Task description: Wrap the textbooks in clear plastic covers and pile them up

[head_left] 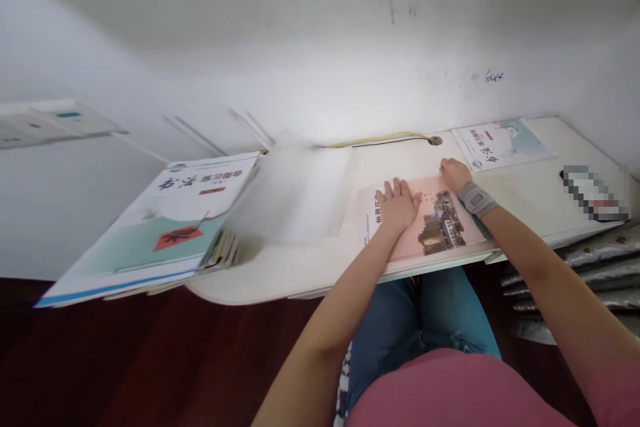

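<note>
A pink book (pixel 407 240) with a picture of buildings on its cover lies on the white desk in front of me. My left hand (pixel 399 205) rests flat on the cover with its fingers spread. At the far right corner of the book, my right hand (pixel 456 175) is closed, with its fingers curled down at the edge. Whatever is under those fingers is hidden. A grey band (pixel 477 199) wraps my right wrist. Left of the book, pale whitish sheets (pixel 295 193) lie smeared by blur; I cannot tell their material.
A stack of books (pixel 200 227) stands at the left end of the white desk (pixel 280 273). A thin white and green booklet (pixel 505 143) lies back right. A phone (pixel 593 193) lies at the right. A yellow cable (pixel 380 139) runs along the wall to a desk hole (pixel 436 141).
</note>
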